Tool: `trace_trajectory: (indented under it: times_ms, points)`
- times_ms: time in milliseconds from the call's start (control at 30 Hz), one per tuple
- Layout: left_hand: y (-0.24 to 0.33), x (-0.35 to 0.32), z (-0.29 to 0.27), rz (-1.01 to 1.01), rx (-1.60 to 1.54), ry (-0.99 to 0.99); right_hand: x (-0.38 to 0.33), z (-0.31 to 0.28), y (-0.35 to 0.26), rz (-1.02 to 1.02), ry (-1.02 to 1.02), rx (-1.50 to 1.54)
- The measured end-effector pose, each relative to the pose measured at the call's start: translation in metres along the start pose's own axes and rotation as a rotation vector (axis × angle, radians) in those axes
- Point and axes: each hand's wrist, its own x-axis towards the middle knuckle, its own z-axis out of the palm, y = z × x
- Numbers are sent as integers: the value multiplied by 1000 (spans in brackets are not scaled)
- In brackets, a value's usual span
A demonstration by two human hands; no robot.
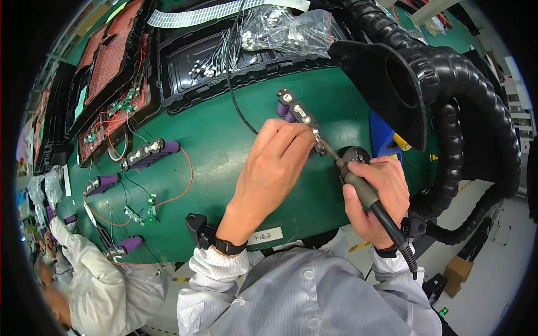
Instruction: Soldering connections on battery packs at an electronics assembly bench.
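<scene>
My right hand [378,196] is closed around the grey grip of a soldering iron [358,187]. The iron's tip reaches up and left to the near end of a battery pack [303,113]. That pack has purple cells, a black holder and shiny metal tabs, and slants across the green mat. At its near end, my left hand [274,162] has its fingertips pinched together beside the iron's tip. What they hold is too small and covered to make out. A thin green wire [297,88] loops at the pack's far end.
A black extraction hood [367,78] on ribbed hoses [448,73] stands at the right. Behind lies a black tray [196,56] with bagged white-ended cables [280,33]. More purple battery packs [150,152] and red-lined trays [115,47] are left, near a co-worker's white sleeve [92,260].
</scene>
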Motion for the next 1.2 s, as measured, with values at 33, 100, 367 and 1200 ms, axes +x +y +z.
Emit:
trace_trajectory:
  times_ms: [33,100,367,1200]
  points:
    - [0,0,0,-2,-6,2,0,0,0,3,-5,-4]
    - [1,1,-1,-5,-17,7,0,0,0,5,-10,-7]
    - [3,1,-7,-52,-94,-13,-2,-1,-1,45,37,-6]
    - [0,-1,-18,-83,-240,-84,-6,-2,0,66,58,4]
